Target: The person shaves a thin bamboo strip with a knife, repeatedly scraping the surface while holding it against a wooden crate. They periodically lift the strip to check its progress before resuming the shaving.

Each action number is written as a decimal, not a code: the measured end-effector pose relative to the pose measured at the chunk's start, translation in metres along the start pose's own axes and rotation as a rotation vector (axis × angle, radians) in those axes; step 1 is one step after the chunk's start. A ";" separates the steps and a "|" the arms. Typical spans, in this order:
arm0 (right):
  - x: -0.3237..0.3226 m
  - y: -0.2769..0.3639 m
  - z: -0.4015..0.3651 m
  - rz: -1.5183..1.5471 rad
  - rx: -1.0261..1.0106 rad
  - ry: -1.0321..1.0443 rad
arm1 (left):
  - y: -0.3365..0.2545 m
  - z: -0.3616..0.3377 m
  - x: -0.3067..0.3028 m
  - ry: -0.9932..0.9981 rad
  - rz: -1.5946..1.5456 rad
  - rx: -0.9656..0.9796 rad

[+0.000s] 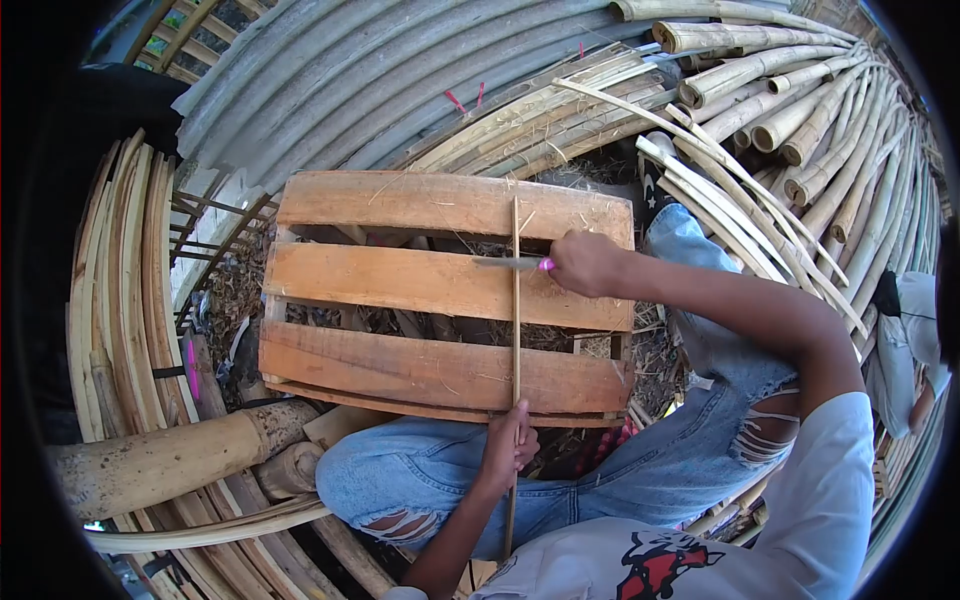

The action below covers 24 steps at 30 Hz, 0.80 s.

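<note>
My left hand [508, 445] is closed around a thin bamboo strip [516, 320] at the near edge of a slatted wooden crate [400, 275]. The strip runs lengthwise away from me across the crate's slats, and its lower end passes down by my lap. My right hand [588, 264] is closed on the pink handle of a knife [546, 265]. The knife's narrow blade points left and crosses the strip over the middle slat. Most of the handle is hidden in my fist. Thin shavings lie on the slats.
Bundled bamboo strips [125, 290] stand at the left, above a thick bamboo pole [180, 445]. Corrugated sheets [390, 70] lie behind the crate. Split strips [540, 115] and stacked bamboo poles [800, 130] fill the back right. A person's sleeve [918, 300] shows at the far right.
</note>
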State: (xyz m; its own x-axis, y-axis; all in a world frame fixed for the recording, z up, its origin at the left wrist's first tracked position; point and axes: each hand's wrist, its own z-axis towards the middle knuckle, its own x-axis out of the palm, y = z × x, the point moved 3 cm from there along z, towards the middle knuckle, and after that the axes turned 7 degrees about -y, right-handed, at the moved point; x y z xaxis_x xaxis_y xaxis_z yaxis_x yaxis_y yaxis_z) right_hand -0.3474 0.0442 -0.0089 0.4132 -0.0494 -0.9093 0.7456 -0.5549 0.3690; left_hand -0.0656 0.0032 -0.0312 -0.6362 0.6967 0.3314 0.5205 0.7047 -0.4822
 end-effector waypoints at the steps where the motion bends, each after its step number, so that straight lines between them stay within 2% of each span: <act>1: 0.013 0.010 -0.014 0.039 -0.102 0.100 | -0.001 0.002 0.001 -0.005 -0.004 0.004; 2: 0.012 0.002 -0.004 0.044 -0.105 0.102 | -0.001 0.003 0.002 -0.001 0.017 0.009; 4: 0.000 -0.023 0.022 0.082 0.167 0.015 | 0.001 0.000 -0.001 0.002 0.032 0.010; 5: 0.000 -0.022 0.019 0.073 0.163 0.014 | 0.000 -0.001 -0.001 0.013 0.031 0.011; 10: 0.005 0.024 -0.006 -0.094 -0.105 0.167 | 0.003 0.005 -0.002 0.014 0.018 0.016; 12: -0.012 -0.003 0.028 -0.046 0.151 -0.017 | 0.005 0.003 -0.002 -0.009 0.083 0.053; 16: -0.005 0.013 0.004 -0.082 -0.028 -0.016 | 0.001 0.003 0.000 0.010 0.047 0.056; 17: 0.007 0.019 -0.006 -0.089 -0.105 0.073 | 0.002 0.003 0.001 -0.009 0.065 0.058; 18: 0.003 0.013 0.002 -0.089 -0.118 0.069 | 0.003 0.003 0.000 -0.032 0.081 0.055; 20: -0.013 -0.014 0.024 -0.055 0.115 -0.071 | 0.003 0.001 -0.001 -0.022 0.068 0.045; 22: -0.020 -0.011 0.023 -0.096 0.112 -0.082 | 0.002 0.001 0.000 -0.053 0.091 0.036; 24: -0.002 0.016 -0.006 -0.168 -0.040 0.051 | 0.001 0.001 0.003 -0.054 0.089 0.041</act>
State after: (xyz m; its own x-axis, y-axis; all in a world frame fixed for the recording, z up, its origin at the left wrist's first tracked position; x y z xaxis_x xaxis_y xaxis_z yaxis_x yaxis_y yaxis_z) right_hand -0.3329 0.0400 0.0002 0.3067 0.0843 -0.9481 0.8262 -0.5181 0.2212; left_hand -0.0678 0.0059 -0.0319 -0.6185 0.7475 0.2423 0.5534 0.6333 -0.5411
